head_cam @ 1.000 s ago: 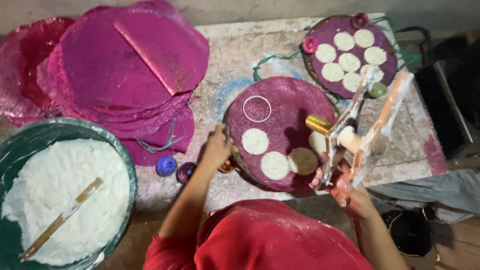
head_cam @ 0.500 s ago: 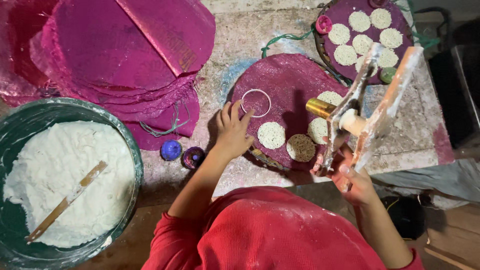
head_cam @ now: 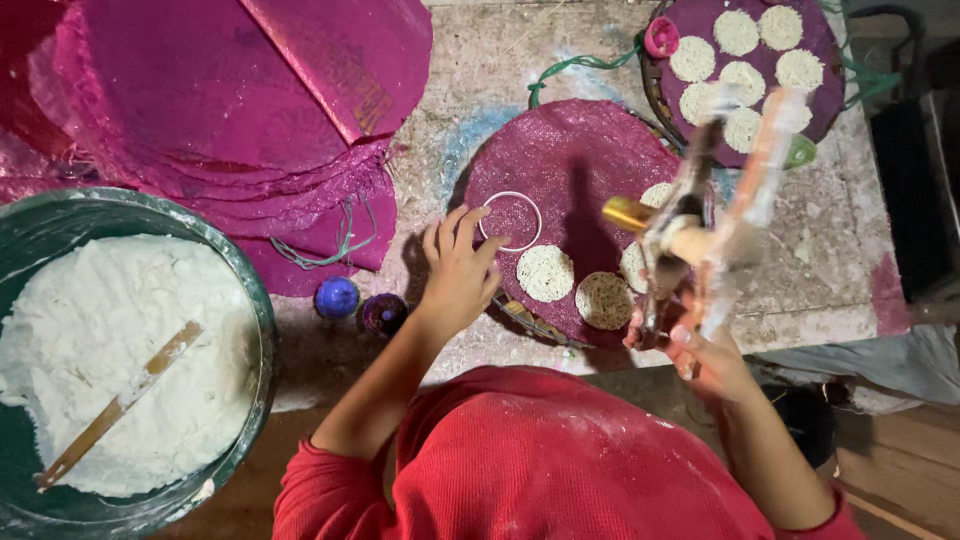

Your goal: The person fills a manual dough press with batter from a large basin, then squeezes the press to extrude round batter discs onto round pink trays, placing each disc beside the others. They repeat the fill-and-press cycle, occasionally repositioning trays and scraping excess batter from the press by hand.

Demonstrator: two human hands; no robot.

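A hand-press noodle maker (head_cam: 715, 215) is gripped by its lower handles in the closed right hand (head_cam: 700, 350). The left hand (head_cam: 460, 270), fingers spread, touches the white ring mould (head_cam: 510, 220) on the magenta woven mat (head_cam: 570, 160). Pressing of noodle rounds seems underway; 3 rounds (head_cam: 545, 273) lie beside the ring, which appears next to be filled. Farther off, a filled tray (head_cam: 830, 60) sits.

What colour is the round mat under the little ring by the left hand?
Magenta pink, with a glittery woven look. The round mat shows best in the head view, under the ring.
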